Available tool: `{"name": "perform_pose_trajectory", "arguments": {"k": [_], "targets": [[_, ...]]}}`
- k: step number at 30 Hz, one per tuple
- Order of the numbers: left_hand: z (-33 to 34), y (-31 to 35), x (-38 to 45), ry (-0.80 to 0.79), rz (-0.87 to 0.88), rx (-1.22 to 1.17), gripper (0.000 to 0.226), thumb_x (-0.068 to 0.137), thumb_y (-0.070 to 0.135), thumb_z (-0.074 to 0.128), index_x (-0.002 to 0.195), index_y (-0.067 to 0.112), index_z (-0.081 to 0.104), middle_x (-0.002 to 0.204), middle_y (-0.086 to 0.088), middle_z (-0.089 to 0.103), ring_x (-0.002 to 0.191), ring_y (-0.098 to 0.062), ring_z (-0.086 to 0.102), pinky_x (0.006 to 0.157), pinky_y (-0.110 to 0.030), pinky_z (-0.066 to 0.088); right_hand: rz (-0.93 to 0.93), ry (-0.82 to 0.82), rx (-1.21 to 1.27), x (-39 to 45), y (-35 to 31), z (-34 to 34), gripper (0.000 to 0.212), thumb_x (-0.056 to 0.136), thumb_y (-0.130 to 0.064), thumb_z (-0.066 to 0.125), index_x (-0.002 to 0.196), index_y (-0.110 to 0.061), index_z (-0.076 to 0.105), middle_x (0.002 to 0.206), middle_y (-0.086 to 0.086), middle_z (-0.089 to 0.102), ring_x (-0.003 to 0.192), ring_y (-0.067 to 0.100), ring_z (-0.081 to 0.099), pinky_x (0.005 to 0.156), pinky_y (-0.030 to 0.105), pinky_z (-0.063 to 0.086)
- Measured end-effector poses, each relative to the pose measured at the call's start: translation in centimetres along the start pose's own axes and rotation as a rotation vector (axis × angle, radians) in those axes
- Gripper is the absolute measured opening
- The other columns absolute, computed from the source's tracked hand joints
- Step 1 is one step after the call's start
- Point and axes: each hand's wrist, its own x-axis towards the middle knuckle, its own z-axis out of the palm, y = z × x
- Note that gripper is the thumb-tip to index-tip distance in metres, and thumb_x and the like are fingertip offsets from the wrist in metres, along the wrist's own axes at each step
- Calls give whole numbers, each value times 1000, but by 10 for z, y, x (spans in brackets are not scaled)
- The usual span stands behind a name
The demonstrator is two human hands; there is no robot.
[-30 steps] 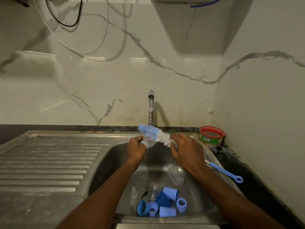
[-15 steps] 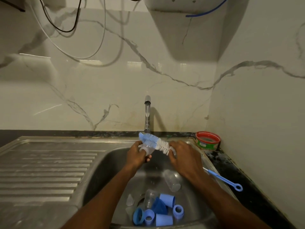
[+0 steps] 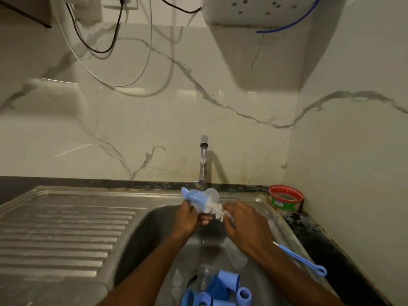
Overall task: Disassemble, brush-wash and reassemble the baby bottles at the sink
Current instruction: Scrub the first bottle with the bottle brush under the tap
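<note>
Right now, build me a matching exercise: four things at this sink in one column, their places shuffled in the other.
1. bottle brush
2. red-rimmed tub
3. thin blue brush
4. blue bottle parts

a. sink's right rim
b. sink basin bottom
c. in the two hands
d. back right counter corner

Pairs: 1-c, 2-d, 3-a, 4-b

The clear piece (image 3: 211,193) now sits higher, raised behind the brush (image 3: 202,202) and just under the tap (image 3: 203,161); a second ago it hung below the brush head at the left hand (image 3: 187,216), whose fingertips now show under the bristles.
</note>
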Motion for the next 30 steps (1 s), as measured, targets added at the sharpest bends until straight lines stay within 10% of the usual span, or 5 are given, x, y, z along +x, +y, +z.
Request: {"name": "perform_pose_trajectory", "arguments": {"k": [7, 14, 19, 25, 30], "targets": [[1, -6, 6, 26, 251, 292, 21, 95, 14, 67, 115, 19, 66, 100, 0, 74, 82, -9, 71, 73, -30, 62, 173, 141, -77, 19, 12, -7, 27, 99, -33, 56, 125, -28, 61, 115, -4, 63, 93, 13, 59, 68, 22, 36], [-9, -5, 5, 194, 222, 356, 17, 98, 14, 61, 115, 11, 65, 100, -2, 68, 85, -14, 65, 63, -17, 46, -59, 65, 16, -6, 4, -7, 31, 96, -37, 62, 126, -31, 61, 118, -10, 62, 95, 3, 54, 74, 15, 41], [0, -4, 4, 63, 325, 401, 21, 95, 10, 65, 115, 16, 68, 103, 4, 68, 86, -1, 61, 60, -6, 46, 178, 142, -54, 15, 15, -13, 31, 96, -39, 61, 125, -30, 64, 111, -6, 67, 87, 10, 59, 65, 19, 38], [-5, -14, 3, -11, 250, 296, 15, 102, 10, 55, 116, 6, 61, 93, -6, 74, 70, -18, 74, 58, -27, 60, -12, 12, 61, -8, 8, -11, 30, 92, -41, 68, 121, -33, 66, 107, -10, 69, 84, 2, 57, 65, 13, 39], [-4, -9, 9, 35, 269, 408, 17, 92, 11, 71, 109, 10, 70, 97, -1, 74, 75, -7, 70, 58, -15, 55, 129, 143, -59, 8, 17, -17, 21, 95, -41, 61, 113, -32, 65, 100, -8, 69, 83, 11, 62, 61, 21, 41]]}}
